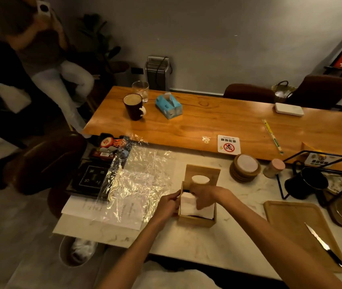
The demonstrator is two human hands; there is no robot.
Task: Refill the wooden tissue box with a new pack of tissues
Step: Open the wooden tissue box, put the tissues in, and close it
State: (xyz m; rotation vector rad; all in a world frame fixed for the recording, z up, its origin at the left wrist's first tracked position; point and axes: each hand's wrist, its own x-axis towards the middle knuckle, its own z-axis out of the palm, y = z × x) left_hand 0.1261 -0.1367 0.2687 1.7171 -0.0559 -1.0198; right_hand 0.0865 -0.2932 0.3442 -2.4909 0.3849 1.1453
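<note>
The wooden tissue box [195, 221] stands open on the white marble counter, its lid [203, 172] with an oval slot raised upright at the back. A white stack of tissues [189, 205] sits partly inside the box. My left hand [167, 205] grips the box's left wall and the stack's left edge. My right hand [204, 198] presses down on top of the tissues. A crumpled clear plastic wrapper [136, 180] lies flat to the left of the box.
A cutting board [287, 217] with a knife [324, 246] lies at the right. Wooden coasters [245, 167], a small jar [273, 167] and a black wire stand [312, 176] are behind. On the wooden table sit a mug [133, 106], a glass [141, 90] and a blue tissue pack [168, 106]. A person sits at far left.
</note>
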